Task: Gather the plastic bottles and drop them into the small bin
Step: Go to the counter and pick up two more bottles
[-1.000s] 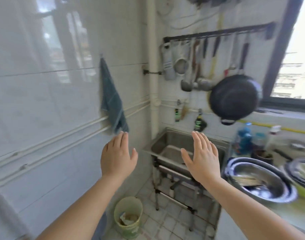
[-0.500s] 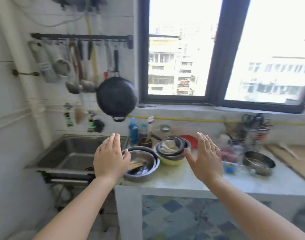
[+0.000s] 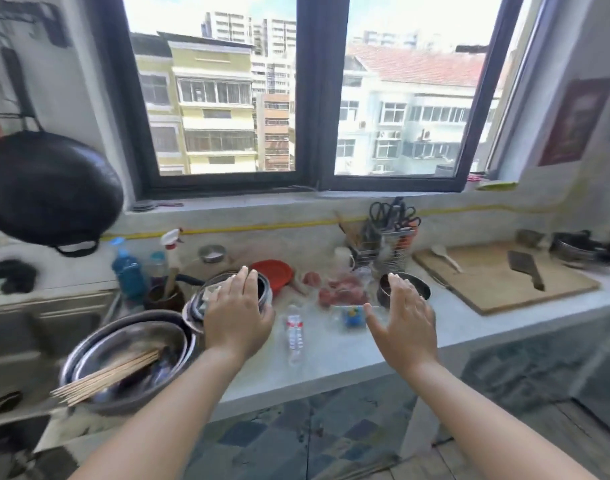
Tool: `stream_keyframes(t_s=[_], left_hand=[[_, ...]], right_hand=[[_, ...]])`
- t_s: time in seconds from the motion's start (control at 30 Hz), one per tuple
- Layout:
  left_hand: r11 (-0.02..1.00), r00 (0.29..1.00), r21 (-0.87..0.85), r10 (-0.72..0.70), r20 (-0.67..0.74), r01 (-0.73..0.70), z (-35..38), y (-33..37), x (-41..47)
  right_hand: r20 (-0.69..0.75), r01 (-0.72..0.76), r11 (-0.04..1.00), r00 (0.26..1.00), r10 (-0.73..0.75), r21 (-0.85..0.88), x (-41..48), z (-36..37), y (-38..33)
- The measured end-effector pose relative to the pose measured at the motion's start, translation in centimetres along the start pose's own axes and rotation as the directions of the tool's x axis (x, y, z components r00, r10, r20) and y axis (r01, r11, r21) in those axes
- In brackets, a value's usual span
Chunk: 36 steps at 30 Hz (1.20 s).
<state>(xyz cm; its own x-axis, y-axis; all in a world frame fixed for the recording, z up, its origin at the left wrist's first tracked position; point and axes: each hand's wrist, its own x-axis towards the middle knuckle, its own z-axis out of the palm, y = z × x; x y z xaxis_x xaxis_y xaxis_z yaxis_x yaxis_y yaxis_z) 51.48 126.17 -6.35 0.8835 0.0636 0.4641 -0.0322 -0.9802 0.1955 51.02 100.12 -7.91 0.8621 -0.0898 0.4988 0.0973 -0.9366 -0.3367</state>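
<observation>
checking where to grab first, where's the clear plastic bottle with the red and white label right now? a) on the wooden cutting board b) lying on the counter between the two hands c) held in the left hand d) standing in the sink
b: the clear plastic bottle with the red and white label lies on the pale counter between the open, empty left hand and right hand.

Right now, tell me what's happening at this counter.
A person stands at a cluttered kitchen counter with both hands raised and open, holding nothing. A clear plastic bottle lies on the counter between the left hand and the right hand, not yet picked up. Another clear bottle with a blue label lies just beyond. No bin is in view.
</observation>
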Motion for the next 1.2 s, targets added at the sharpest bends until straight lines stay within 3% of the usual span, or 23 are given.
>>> stream_keyframes(t_s=[0.37,0.7,0.93,1.2], left_hand=[[0.999,0.987,-0.021,-0.026,0.157,0.03,15.3,0.4,13.3],[0.997,0.934,0.04,-0.082,0.347,0.072,26.9,-0.5,14.9],[0.936,0.815,0.105,-0.344,0.467,0.335,32.6,1.2,12.9],[0.797,0.627,0.233,-0.588,0.511,0.557,36.0,3.9,10.7]], right_hand=[[0.151,0.09,0.989,0.986,-0.072,-0.12,12.0,13.0,4.3],[0.337,0.113,0.988,0.939,-0.07,-0.108,16.6,24.3,10.3],[0.622,0.252,0.966,0.766,-0.161,-0.061,18.9,30.9,16.6],[0.704,0.431,0.9,0.617,-0.352,0.073,21.0,33.7,21.2]])
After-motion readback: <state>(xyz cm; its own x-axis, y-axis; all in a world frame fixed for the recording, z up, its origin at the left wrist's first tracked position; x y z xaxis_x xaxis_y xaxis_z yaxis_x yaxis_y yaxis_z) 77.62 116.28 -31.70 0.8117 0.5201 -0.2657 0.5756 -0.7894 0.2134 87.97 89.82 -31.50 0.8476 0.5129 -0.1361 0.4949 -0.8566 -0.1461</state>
